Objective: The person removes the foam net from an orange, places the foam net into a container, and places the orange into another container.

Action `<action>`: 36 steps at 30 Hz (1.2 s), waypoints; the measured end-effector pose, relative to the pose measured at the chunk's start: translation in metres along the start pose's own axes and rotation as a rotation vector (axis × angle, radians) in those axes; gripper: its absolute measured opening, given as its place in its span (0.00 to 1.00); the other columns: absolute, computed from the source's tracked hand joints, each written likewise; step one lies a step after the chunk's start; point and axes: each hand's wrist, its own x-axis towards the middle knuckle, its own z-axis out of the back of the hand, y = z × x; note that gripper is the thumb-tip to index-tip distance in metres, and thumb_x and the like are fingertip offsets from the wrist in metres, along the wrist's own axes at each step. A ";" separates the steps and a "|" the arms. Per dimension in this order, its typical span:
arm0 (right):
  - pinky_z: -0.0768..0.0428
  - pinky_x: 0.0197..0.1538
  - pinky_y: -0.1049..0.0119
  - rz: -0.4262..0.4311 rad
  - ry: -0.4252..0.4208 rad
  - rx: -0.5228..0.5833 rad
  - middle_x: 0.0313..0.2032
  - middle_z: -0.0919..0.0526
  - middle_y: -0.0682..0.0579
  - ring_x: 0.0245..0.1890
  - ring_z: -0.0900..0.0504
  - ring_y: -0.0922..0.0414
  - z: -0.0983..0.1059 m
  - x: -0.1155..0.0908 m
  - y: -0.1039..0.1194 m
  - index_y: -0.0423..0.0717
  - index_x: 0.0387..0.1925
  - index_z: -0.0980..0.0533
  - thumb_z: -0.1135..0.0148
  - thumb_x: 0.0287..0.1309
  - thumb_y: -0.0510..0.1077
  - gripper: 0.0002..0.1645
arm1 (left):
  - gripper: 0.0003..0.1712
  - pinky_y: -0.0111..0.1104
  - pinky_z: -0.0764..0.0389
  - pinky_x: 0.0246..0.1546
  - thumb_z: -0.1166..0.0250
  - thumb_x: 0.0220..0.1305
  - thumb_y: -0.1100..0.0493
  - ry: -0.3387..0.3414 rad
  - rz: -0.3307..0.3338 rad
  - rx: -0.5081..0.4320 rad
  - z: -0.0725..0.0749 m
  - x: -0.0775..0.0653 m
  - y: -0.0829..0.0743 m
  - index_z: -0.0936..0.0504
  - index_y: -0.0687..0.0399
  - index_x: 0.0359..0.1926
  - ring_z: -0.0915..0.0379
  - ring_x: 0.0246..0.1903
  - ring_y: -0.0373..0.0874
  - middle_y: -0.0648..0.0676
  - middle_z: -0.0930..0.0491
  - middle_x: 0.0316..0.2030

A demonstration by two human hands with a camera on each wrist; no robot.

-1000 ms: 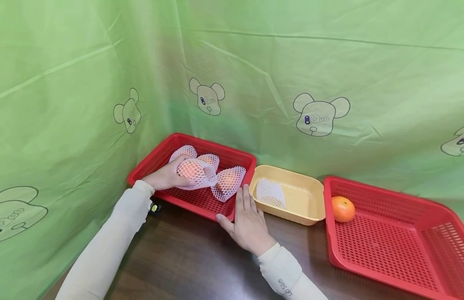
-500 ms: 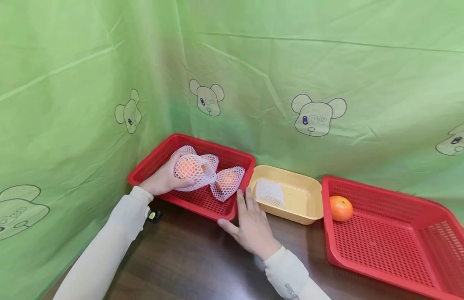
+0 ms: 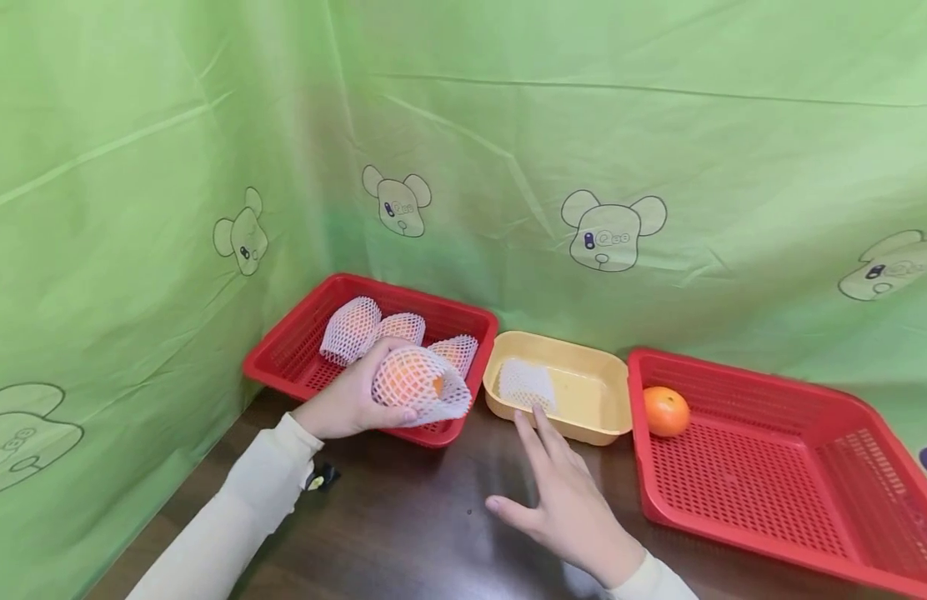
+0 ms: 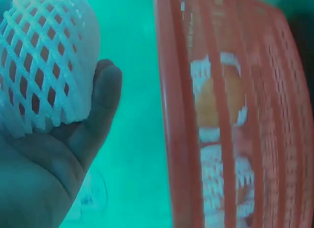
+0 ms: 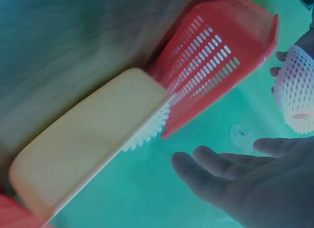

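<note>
A green cloth [image 3: 493, 108] hangs along the back and left edges of the brown worktop [image 3: 403, 525]. The right basket [image 3: 749, 492] is big and red. The left basket [image 3: 289, 386], red too, sits at the back left corner. The yellow tub [image 3: 593, 392] is between them. The right hand [image 3: 572, 504] has its fingers spread and holds nothing, near the tub's front edge. The left hand [image 3: 349, 406] curls its fingers round a netted fruit [image 3: 405, 379] by the left basket's front right corner. One looks done: a bare fruit [image 3: 667, 412] sits in the right basket, and a loose net [image 3: 525, 385] lies in the tub. Three more fruits [image 3: 351, 329] in the left basket wear nets.
</note>
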 end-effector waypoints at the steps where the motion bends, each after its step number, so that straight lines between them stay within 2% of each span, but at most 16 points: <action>1: 0.35 0.63 0.34 0.005 -0.004 -0.001 0.77 0.49 0.40 0.73 0.41 0.40 0.003 -0.006 -0.003 0.49 0.80 0.47 0.28 0.52 0.69 0.63 | 0.48 0.45 0.23 0.54 0.20 0.48 0.56 0.013 -0.010 -0.006 -0.006 -0.001 -0.002 0.37 0.50 0.67 0.27 0.53 0.49 0.53 0.26 0.56; 5: 0.35 0.61 0.31 -0.002 -0.005 0.031 0.78 0.49 0.45 0.72 0.39 0.40 0.016 -0.027 -0.013 0.53 0.80 0.49 0.27 0.53 0.66 0.62 | 0.49 0.42 0.21 0.52 0.18 0.46 0.55 0.074 -0.040 -0.025 -0.033 -0.004 -0.012 0.36 0.49 0.66 0.24 0.51 0.45 0.50 0.24 0.53; 8: 0.32 0.61 0.36 -0.006 -0.006 0.034 0.78 0.47 0.48 0.71 0.38 0.43 0.024 -0.042 -0.021 0.58 0.81 0.50 0.25 0.52 0.65 0.63 | 0.50 0.39 0.21 0.52 0.17 0.43 0.52 0.145 -0.055 -0.028 -0.059 -0.006 -0.017 0.35 0.46 0.65 0.23 0.50 0.42 0.47 0.23 0.52; 11: 0.34 0.68 0.58 0.030 -0.023 0.034 0.77 0.45 0.49 0.74 0.42 0.54 0.029 -0.055 -0.031 0.57 0.80 0.50 0.22 0.49 0.62 0.65 | 0.51 0.35 0.23 0.53 0.16 0.42 0.45 0.224 -0.071 0.042 -0.090 -0.008 -0.018 0.35 0.43 0.65 0.24 0.49 0.37 0.43 0.24 0.51; 14: 0.48 0.66 0.81 0.094 -0.048 0.048 0.76 0.43 0.49 0.75 0.50 0.67 0.032 -0.066 -0.039 0.53 0.80 0.48 0.19 0.45 0.59 0.67 | 0.50 0.31 0.25 0.52 0.19 0.44 0.37 0.286 -0.116 0.177 -0.121 -0.009 -0.014 0.34 0.44 0.64 0.27 0.49 0.33 0.42 0.24 0.50; 15: 0.53 0.65 0.85 0.107 -0.050 0.065 0.76 0.42 0.48 0.74 0.53 0.71 0.032 -0.069 -0.041 0.52 0.80 0.47 0.19 0.45 0.58 0.66 | 0.50 0.30 0.26 0.53 0.20 0.44 0.35 0.298 -0.136 0.232 -0.130 -0.009 -0.012 0.34 0.44 0.64 0.28 0.49 0.32 0.42 0.24 0.50; 17: 0.54 0.64 0.86 0.126 -0.056 0.079 0.76 0.41 0.48 0.74 0.54 0.74 0.032 -0.074 -0.044 0.52 0.79 0.46 0.19 0.45 0.58 0.66 | 0.49 0.30 0.28 0.55 0.22 0.46 0.32 0.316 -0.171 0.322 -0.148 -0.010 -0.008 0.34 0.45 0.63 0.29 0.50 0.31 0.42 0.24 0.51; 20: 0.51 0.65 0.84 0.167 -0.068 0.068 0.75 0.40 0.49 0.73 0.52 0.73 0.027 -0.080 -0.048 0.51 0.78 0.43 0.19 0.44 0.59 0.64 | 0.48 0.32 0.30 0.57 0.24 0.48 0.31 0.316 -0.203 0.409 -0.171 -0.010 -0.004 0.34 0.46 0.62 0.30 0.53 0.32 0.43 0.24 0.51; 22: 0.37 0.65 0.73 0.204 -0.084 0.019 0.73 0.37 0.48 0.73 0.44 0.67 0.021 -0.082 -0.050 0.50 0.76 0.39 0.20 0.43 0.62 0.61 | 0.48 0.33 0.30 0.58 0.24 0.49 0.31 0.313 -0.205 0.434 -0.183 -0.011 -0.003 0.34 0.47 0.62 0.30 0.54 0.32 0.44 0.24 0.52; 24: 0.25 0.58 0.60 0.231 -0.092 -0.043 0.72 0.34 0.49 0.69 0.34 0.58 0.014 -0.084 -0.050 0.52 0.74 0.35 0.21 0.44 0.66 0.59 | 0.48 0.33 0.31 0.58 0.24 0.49 0.31 0.311 -0.204 0.443 -0.193 -0.011 -0.002 0.34 0.48 0.62 0.30 0.55 0.32 0.44 0.25 0.53; 26: 0.19 0.47 0.51 0.243 -0.085 -0.108 0.69 0.31 0.47 0.62 0.25 0.51 0.008 -0.086 -0.049 0.54 0.73 0.33 0.25 0.46 0.71 0.56 | 0.48 0.33 0.31 0.58 0.24 0.50 0.31 0.318 -0.197 0.445 -0.200 -0.012 -0.001 0.34 0.48 0.63 0.31 0.56 0.33 0.44 0.25 0.54; 27: 0.19 0.43 0.46 0.248 -0.081 -0.128 0.68 0.29 0.46 0.58 0.23 0.48 0.004 -0.087 -0.049 0.55 0.72 0.33 0.26 0.46 0.72 0.55 | 0.48 0.33 0.31 0.58 0.24 0.50 0.31 0.320 -0.196 0.450 -0.202 -0.012 -0.001 0.35 0.48 0.63 0.31 0.56 0.33 0.44 0.25 0.54; 31: 0.19 0.41 0.44 0.253 -0.029 -0.171 0.65 0.28 0.39 0.55 0.21 0.41 -0.006 -0.092 -0.047 0.58 0.72 0.34 0.32 0.49 0.75 0.53 | 0.51 0.33 0.31 0.59 0.25 0.51 0.30 0.346 -0.186 0.462 -0.207 -0.012 -0.004 0.36 0.49 0.66 0.33 0.60 0.34 0.46 0.27 0.58; 36: 0.21 0.41 0.40 0.164 0.026 -0.143 0.65 0.30 0.36 0.55 0.22 0.37 -0.011 -0.098 -0.044 0.63 0.73 0.35 0.35 0.51 0.76 0.51 | 0.54 0.37 0.30 0.60 0.30 0.56 0.29 0.401 -0.151 0.445 -0.199 -0.014 -0.010 0.40 0.50 0.73 0.35 0.63 0.37 0.49 0.30 0.64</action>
